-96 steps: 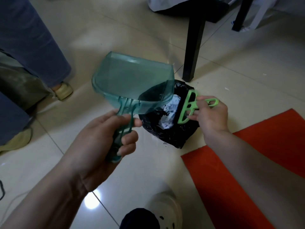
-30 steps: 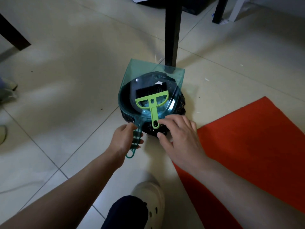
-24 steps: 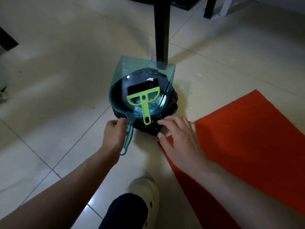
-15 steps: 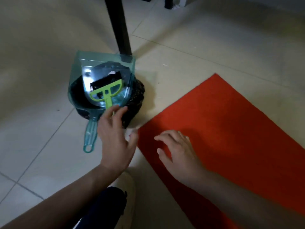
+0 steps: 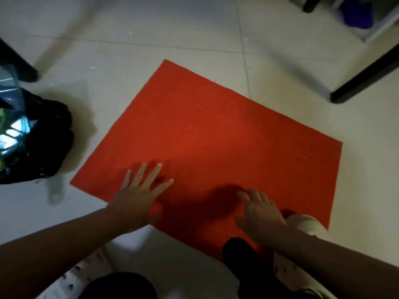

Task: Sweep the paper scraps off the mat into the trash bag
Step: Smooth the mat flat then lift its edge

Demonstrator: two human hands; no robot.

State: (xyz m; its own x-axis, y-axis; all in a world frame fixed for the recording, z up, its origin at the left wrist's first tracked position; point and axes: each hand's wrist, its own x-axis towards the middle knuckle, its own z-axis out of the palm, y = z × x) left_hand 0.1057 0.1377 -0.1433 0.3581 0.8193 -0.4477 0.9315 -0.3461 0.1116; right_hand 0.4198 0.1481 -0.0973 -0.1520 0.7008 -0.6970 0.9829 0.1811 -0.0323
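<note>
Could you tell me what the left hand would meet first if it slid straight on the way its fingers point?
Only bare red mat: the left hand points up and right, with no object visible along that line.

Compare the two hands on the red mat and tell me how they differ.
The left hand lies near the mat's left corner with its fingers straight and spread; the right hand is further right, near a white shoe, with fingers closer together and slightly bent. The left hand looks flat on the mat; whether the right hand touches is unclear. Both hold nothing, and no scraps show on the mat.
</note>
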